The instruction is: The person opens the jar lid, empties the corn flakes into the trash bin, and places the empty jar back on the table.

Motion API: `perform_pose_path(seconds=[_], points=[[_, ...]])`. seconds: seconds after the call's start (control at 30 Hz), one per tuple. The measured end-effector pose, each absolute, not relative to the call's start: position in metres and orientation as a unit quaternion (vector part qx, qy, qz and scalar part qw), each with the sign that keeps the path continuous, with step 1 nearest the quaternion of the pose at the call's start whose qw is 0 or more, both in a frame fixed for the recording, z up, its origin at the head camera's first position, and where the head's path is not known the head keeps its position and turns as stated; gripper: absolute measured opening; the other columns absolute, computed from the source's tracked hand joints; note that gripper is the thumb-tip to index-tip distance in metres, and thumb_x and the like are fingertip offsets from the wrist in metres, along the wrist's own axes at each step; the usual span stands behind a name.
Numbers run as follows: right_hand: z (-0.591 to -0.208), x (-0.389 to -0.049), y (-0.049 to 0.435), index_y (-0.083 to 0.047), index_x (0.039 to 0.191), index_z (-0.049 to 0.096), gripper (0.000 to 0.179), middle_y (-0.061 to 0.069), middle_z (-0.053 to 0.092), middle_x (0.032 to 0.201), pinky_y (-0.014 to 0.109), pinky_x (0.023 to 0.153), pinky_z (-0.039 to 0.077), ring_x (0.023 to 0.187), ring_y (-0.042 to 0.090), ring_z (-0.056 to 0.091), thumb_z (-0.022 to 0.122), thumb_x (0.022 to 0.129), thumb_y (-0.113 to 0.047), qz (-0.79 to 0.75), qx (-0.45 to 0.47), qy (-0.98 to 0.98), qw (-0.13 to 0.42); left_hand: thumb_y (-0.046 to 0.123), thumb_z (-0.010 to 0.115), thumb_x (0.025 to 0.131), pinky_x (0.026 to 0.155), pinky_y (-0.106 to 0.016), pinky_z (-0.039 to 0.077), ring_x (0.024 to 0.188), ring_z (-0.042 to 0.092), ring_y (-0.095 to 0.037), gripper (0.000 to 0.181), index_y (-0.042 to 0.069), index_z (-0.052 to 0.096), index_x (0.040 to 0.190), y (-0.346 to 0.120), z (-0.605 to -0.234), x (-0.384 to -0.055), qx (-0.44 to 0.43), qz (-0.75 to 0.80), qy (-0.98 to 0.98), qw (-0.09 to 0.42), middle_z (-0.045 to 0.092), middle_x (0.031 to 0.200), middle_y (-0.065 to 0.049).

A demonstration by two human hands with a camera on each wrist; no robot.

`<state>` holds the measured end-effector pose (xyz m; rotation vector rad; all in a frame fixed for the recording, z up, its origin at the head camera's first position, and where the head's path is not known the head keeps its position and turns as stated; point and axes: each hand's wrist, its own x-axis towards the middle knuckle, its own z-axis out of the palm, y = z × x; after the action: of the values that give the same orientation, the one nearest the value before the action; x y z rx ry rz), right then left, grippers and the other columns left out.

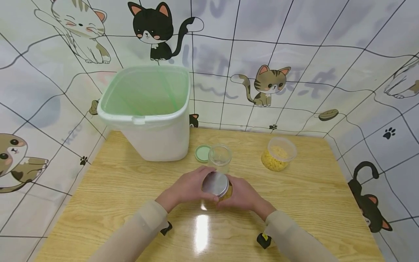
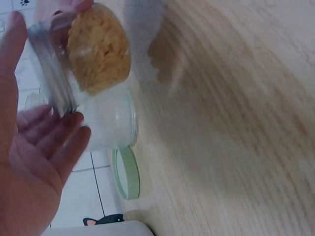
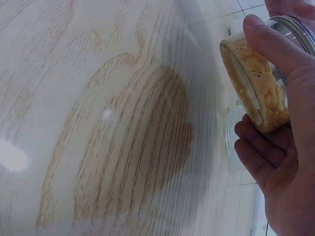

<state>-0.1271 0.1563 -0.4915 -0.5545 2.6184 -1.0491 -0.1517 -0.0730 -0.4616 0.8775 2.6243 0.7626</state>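
Observation:
In the head view, a clear jar [image 1: 227, 193] with a silver screw lid [image 1: 215, 183] is held tilted above the table by both hands. Small yellow-orange pieces [image 2: 99, 49] fill part of it in the left wrist view. My left hand [image 1: 191, 185] holds the silver lid, thumb on one side and fingers on the other. Around the jar's body grips my right hand [image 1: 243, 194], its thumb along the side in the right wrist view. Just behind stands an uncovered clear jar [image 1: 220, 156], with a pale green lid [image 1: 202, 153] lying beside it.
A large white bin [image 1: 160, 138] with a pale green interior stands at the table's back left. At the back right is a clear plastic tub [image 1: 284, 147] of small yellow pieces. Cat-patterned sheeting [image 1: 216, 87] walls in the wooden table [image 1: 314, 189].

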Motion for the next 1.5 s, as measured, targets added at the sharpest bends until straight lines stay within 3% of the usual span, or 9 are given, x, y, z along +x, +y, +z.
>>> perform_pose_path(seconds=[0.27,0.6,0.7,0.9,1.13,1.5], points=[[-0.4938,-0.1272,0.1573,-0.028,0.132,0.053,0.084,-0.017,0.065,0.115,0.03,0.088,0.052,0.102,0.002,0.062,0.09,0.06,-0.049,-0.36,-0.206,0.9,0.134,0.04,0.086,0.071,0.106,-0.033,0.045,0.128,0.05,-0.008,0.09,0.024,0.042,0.147,-0.0799,-0.4557,-0.1555,0.35,0.325,0.861,0.173,0.05,0.143,0.012],[-0.4941,-0.1272,0.1578,-0.028,0.132,0.053,0.084,-0.016,0.065,0.114,0.027,0.085,0.052,0.099,0.001,0.062,0.089,0.061,-0.053,-0.352,-0.209,0.902,0.137,0.063,0.079,0.068,0.09,-0.029,0.051,0.109,0.055,-0.009,0.093,0.024,0.044,0.146,-0.0731,-0.4577,-0.1544,0.327,0.269,0.893,0.152,0.05,0.131,0.01],[-0.4938,-0.1273,0.1584,-0.027,0.132,0.053,0.083,-0.016,0.066,0.114,0.027,0.085,0.053,0.1,0.002,0.062,0.089,0.061,-0.052,-0.353,-0.21,0.901,0.139,0.063,0.079,0.069,0.092,-0.031,0.05,0.112,0.054,-0.009,0.094,0.024,0.042,0.146,-0.0729,-0.4572,-0.1548,0.322,0.275,0.89,0.168,0.048,0.134,0.01],[-0.4954,-0.1268,0.1587,-0.027,0.133,0.053,0.083,-0.016,0.065,0.117,0.029,0.088,0.052,0.103,0.002,0.062,0.09,0.062,-0.048,-0.357,-0.219,0.897,0.136,0.043,0.086,0.071,0.109,-0.035,0.042,0.134,0.044,-0.01,0.093,0.022,0.038,0.149,-0.0774,-0.4557,-0.1565,0.349,0.32,0.858,0.199,0.046,0.147,0.009],[-0.4982,-0.1255,0.1576,-0.03,0.133,0.052,0.083,-0.019,0.064,0.117,0.029,0.089,0.052,0.104,0.002,0.062,0.09,0.061,-0.048,-0.364,-0.224,0.892,0.149,0.018,0.087,0.072,0.11,-0.036,0.041,0.134,0.044,-0.012,0.095,0.026,0.035,0.151,-0.0823,-0.4539,-0.158,0.362,0.348,0.827,0.251,0.042,0.149,0.01],[-0.4928,-0.126,0.1573,-0.026,0.134,0.052,0.085,-0.016,0.066,0.113,0.027,0.085,0.053,0.099,0.003,0.063,0.09,0.061,-0.048,-0.354,-0.21,0.9,0.146,0.043,0.085,0.072,0.101,-0.03,0.048,0.122,0.052,-0.011,0.093,0.014,0.04,0.148,-0.0785,-0.4552,-0.1574,0.339,0.315,0.861,0.212,0.051,0.14,0.006]])
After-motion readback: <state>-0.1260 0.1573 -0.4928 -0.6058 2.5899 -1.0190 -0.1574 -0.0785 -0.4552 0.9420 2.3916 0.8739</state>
